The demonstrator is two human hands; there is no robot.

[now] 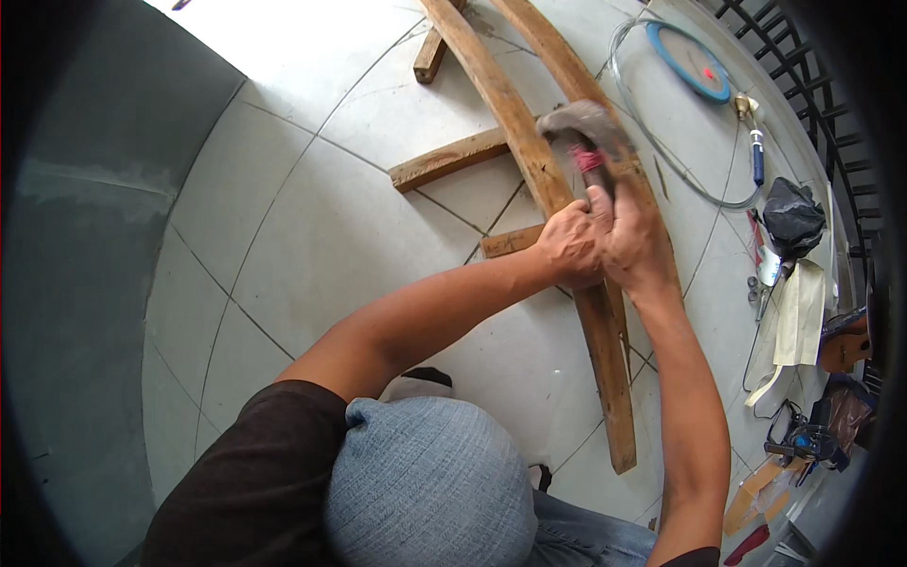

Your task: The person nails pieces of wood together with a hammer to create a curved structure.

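A hammer (588,163) with a blurred grey head and pink wrapping near the top of its handle is over two long wooden beams. Both fists are closed side by side around the lower handle, thumbs pointing toward the head. My left hand (572,244) covers part of the left beam (510,118); whether it also touches that wood cannot be made out. My right hand (638,241) lies over the right beam (557,57). Short wooden crosspieces (449,159) stick out to the left from under the beams. The lower handle is hidden by my hands.
Pale floor tiles (255,189) surround the wood. Rightward lie coiled wire (652,161), a blue-rimmed disc (690,61), a blue-handled tool (757,156), a black bag (794,217) and a cream cloth strip (798,317). A grey panel (104,217) stands at left, my denim-covered knee (430,482) in front.
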